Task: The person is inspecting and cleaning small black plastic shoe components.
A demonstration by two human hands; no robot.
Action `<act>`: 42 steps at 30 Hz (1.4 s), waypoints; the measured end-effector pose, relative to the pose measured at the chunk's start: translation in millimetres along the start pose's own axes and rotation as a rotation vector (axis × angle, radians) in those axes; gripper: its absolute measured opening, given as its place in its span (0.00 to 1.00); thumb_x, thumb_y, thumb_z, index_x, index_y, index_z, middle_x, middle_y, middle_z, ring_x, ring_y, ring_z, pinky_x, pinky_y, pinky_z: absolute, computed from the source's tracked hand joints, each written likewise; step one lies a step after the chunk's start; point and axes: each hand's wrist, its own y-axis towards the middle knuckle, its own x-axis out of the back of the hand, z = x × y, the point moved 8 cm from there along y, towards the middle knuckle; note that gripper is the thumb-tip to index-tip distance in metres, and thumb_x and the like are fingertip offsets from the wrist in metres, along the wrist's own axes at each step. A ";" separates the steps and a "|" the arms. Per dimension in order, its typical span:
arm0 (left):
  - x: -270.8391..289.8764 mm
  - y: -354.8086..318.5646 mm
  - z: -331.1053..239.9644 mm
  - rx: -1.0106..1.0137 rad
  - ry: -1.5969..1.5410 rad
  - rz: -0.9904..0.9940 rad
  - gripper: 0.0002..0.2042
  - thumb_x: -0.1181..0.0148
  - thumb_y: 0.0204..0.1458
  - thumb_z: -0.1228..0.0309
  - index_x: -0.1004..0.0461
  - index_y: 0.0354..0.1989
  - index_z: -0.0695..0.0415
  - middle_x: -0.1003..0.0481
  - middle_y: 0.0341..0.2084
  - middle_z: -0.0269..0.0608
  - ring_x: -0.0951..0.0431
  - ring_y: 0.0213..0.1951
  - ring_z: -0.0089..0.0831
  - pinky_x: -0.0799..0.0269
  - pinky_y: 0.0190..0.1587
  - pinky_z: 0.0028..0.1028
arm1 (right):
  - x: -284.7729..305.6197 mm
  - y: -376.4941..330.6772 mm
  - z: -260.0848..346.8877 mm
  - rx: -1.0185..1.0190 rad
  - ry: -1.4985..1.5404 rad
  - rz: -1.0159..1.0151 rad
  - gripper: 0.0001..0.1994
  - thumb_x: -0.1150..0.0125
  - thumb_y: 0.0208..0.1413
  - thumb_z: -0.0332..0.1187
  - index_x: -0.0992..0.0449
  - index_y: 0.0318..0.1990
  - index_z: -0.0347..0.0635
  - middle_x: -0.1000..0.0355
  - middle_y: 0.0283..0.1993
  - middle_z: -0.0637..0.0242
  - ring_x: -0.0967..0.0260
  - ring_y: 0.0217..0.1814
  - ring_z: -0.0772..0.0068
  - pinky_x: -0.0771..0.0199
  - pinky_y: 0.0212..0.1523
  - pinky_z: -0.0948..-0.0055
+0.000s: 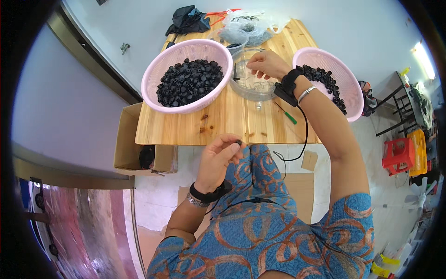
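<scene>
Near the table's front edge, my left hand (214, 159) pinches a small round black cap-like part (239, 142) between thumb and fingers. My right hand (269, 64) is over a clear round plastic tub (253, 96), its fingers curled together; anything between the fingertips is too small to make out. Small clear pieces appear to lie in the tub. Left of it, a pink basket (149, 90) holds a big heap of black round parts (190, 83). To the right, under my forearm's far side, a second pink basket (354, 93) holds fewer similar parts (323, 79).
A green-handled screwdriver (291, 118) lies on the wooden table (218, 128) below the tub. Behind are another clear tub (234, 36), plastic bags (255, 23) and a black cloth bag (188, 21). A cable hangs from my right wrist; a cardboard box (127, 139) stands at lower left.
</scene>
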 end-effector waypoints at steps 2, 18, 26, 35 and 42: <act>-3.0 4.1 -1.8 0.001 0.004 -0.009 0.09 0.49 0.52 0.77 0.31 0.41 0.61 0.26 0.34 0.41 0.30 0.29 0.21 0.34 0.31 0.19 | 5.2 -4.5 0.7 0.007 0.088 -0.038 0.08 0.43 0.50 0.37 0.26 0.30 0.42 0.31 0.24 0.73 0.38 0.21 0.83 0.36 0.21 0.82; -31.4 19.2 -35.8 -0.203 -0.021 0.011 0.10 0.45 0.50 0.77 0.31 0.41 0.62 0.26 0.33 0.37 0.28 0.31 0.19 0.32 0.33 0.18 | -63.6 -153.9 43.8 0.275 0.850 0.017 0.07 0.45 0.54 0.30 0.28 0.37 0.36 0.31 0.31 0.70 0.38 0.26 0.85 0.38 0.26 0.87; -40.5 11.8 -31.6 -0.231 0.040 0.065 0.10 0.47 0.51 0.79 0.32 0.43 0.63 0.26 0.32 0.40 0.28 0.30 0.22 0.31 0.33 0.19 | -55.0 -180.7 53.0 0.454 0.697 -0.192 0.05 0.45 0.53 0.26 0.28 0.35 0.35 0.33 0.37 0.66 0.36 0.30 0.83 0.35 0.28 0.85; -51.0 14.7 -22.3 -0.261 -0.001 0.009 0.09 0.46 0.50 0.79 0.30 0.40 0.64 0.26 0.31 0.39 0.27 0.31 0.22 0.29 0.36 0.19 | -43.5 -209.9 67.5 0.760 0.138 -0.502 0.04 0.44 0.48 0.20 0.30 0.33 0.32 0.33 0.37 0.58 0.33 0.30 0.73 0.32 0.28 0.82; -59.1 27.7 -7.9 -0.141 -0.152 0.088 0.08 0.49 0.53 0.78 0.31 0.41 0.64 0.26 0.33 0.41 0.26 0.32 0.23 0.29 0.37 0.20 | -26.1 -195.1 29.5 0.327 0.651 -0.197 0.13 0.47 0.54 0.27 0.32 0.47 0.37 0.30 0.37 0.69 0.35 0.31 0.84 0.32 0.28 0.85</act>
